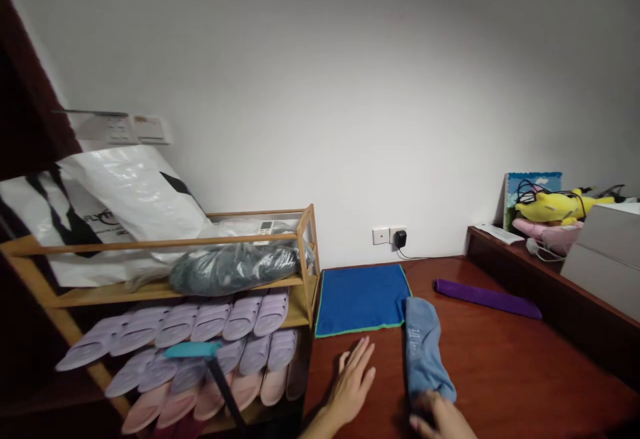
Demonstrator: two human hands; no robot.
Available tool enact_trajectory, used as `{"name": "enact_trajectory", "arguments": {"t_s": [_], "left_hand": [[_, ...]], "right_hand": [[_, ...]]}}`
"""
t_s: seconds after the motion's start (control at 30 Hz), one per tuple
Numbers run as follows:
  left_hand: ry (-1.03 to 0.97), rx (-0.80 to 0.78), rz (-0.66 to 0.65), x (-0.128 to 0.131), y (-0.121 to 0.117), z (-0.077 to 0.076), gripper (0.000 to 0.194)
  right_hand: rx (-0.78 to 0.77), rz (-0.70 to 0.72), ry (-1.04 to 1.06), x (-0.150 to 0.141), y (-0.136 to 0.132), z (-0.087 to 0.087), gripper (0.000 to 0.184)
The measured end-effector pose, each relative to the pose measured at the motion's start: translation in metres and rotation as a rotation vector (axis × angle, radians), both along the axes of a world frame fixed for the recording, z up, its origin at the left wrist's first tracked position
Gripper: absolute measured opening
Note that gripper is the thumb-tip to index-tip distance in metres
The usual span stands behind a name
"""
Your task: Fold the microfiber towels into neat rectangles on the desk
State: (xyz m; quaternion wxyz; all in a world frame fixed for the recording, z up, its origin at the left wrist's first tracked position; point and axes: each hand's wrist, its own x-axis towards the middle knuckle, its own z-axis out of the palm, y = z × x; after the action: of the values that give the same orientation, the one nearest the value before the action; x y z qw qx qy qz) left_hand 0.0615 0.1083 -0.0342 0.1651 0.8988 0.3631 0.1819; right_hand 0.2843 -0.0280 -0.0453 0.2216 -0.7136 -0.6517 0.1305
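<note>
Cloth point(423, 342): is being touched at its six-o'clock end by the right hand point(443, 418); grip cannot be told.
Left hand point(351, 380): is being held open, palm down, at the cloth's eight o'clock.

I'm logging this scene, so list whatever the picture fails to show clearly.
Head view: whether the right hand grips the light-blue cloth; blurred, fingertips partly hidden.
Head view: lower end of the teal-headed tool; cut off by the bottom edge.
Head view: print on the white paper; too small.
Head view: contents of the plastic-wrapped bundle; obscured by creases and glare.
</note>
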Motion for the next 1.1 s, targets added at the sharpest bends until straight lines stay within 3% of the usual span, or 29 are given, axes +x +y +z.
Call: {"name": "enact_trajectory", "arguments": {"t_s": [0.13,0.2,0.27,0.4,0.53,0.63,0.77,0.83,0.9,1.0,1.1], "left_hand": [[-0.007,-0.127,-0.121,0.019,-0.051,0.018,0.053],[0.000,-0.158,-0.156,0.022,-0.068,0.025,0.055],[-0.001,-0.175,-0.157,0.020,-0.079,0.031,0.057],[-0.011,-0.192,-0.139,0.006,-0.088,0.038,0.053],[-0.021,-0.214,-0.042,-0.013,-0.081,0.042,0.050],[-0.016,-0.241,0.063,-0.025,-0.075,0.043,0.049],[-0.149,-0.298,0.112,-0.029,-0.072,0.043,0.043],[-0.259,-0.352,0.111,-0.024,-0.071,0.040,0.038],[-0.314,-0.402,0.116,-0.017,-0.071,0.036,0.037],[-0.318,-0.410,0.148,-0.008,-0.076,0.032,0.041],[-0.281,-0.239,0.151,-0.007,-0.090,0.032,0.045]], "right_hand": [[0.105,-0.332,-0.138,0.020,0.011,0.006,0.048],[0.028,-0.478,-0.130,0.033,0.015,0.006,0.056],[-0.064,-0.534,-0.021,0.043,0.014,0.001,0.055],[-0.064,-0.604,0.102,0.054,0.006,0.002,0.043],[0.049,-0.734,0.168,0.056,0.001,0.026,0.052],[0.133,-0.752,0.205,0.054,0.001,0.046,0.056],[0.208,-0.646,0.224,0.031,0.005,0.061,0.062],[0.221,-0.517,0.235,0.005,0.005,0.059,0.060],[0.206,-0.301,0.249,-0.026,0.002,0.051,0.055],[0.038,0.079,0.247,-0.066,-0.005,0.037,0.049],[-0.113,0.184,0.194,-0.079,-0.007,0.029,0.049]]}}
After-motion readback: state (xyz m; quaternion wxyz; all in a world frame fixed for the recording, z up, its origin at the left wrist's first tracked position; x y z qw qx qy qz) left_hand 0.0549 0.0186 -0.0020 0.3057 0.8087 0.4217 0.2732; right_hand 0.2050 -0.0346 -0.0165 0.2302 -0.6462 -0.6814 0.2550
